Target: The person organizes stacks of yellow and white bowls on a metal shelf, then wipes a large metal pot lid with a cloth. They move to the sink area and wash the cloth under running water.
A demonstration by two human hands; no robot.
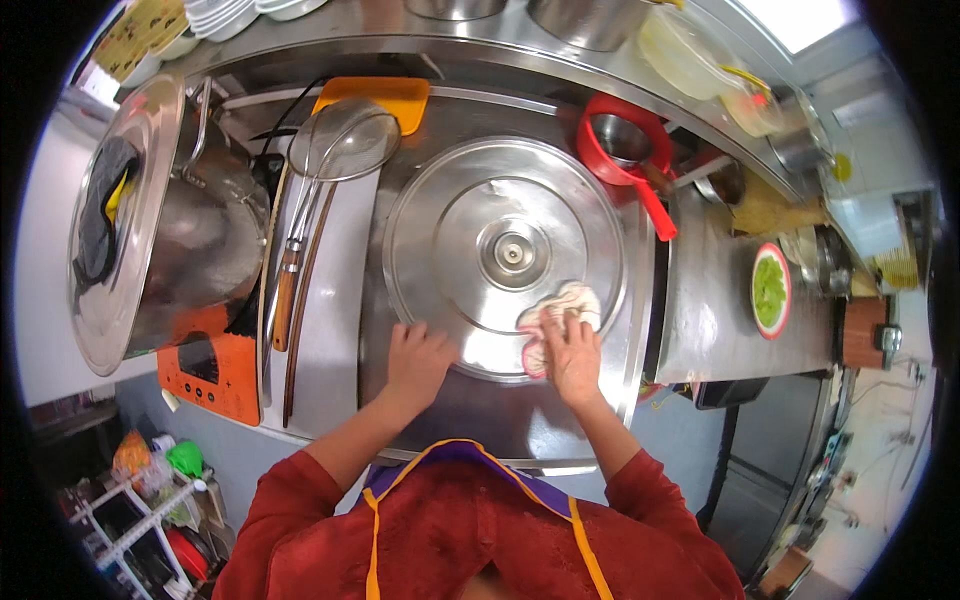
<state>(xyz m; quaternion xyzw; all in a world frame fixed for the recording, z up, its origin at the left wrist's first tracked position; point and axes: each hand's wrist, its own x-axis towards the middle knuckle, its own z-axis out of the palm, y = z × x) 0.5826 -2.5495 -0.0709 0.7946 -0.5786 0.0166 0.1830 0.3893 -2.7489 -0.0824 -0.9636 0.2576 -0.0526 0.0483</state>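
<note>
A large round stainless steel lid (465, 225) lies in front of me on the metal worktop (480, 420), its knob in the middle. My right hand (575, 360) is on a pale cloth with a pink edge (579, 298), gripping it against the lid's lower right part. My left hand (422, 364) is at the lid's lower left rim, slightly blurred, with no object visible in it. Whether it touches the rim cannot be told.
On the left are a wire strainer (345, 142), long chopsticks (300, 322), a big pot (206, 232) and an orange induction cooker (217, 379). A red plastic ladle (637, 176) and a bowl of green vegetables (769, 292) are on the right. A steel shelf (480, 49) crosses the back.
</note>
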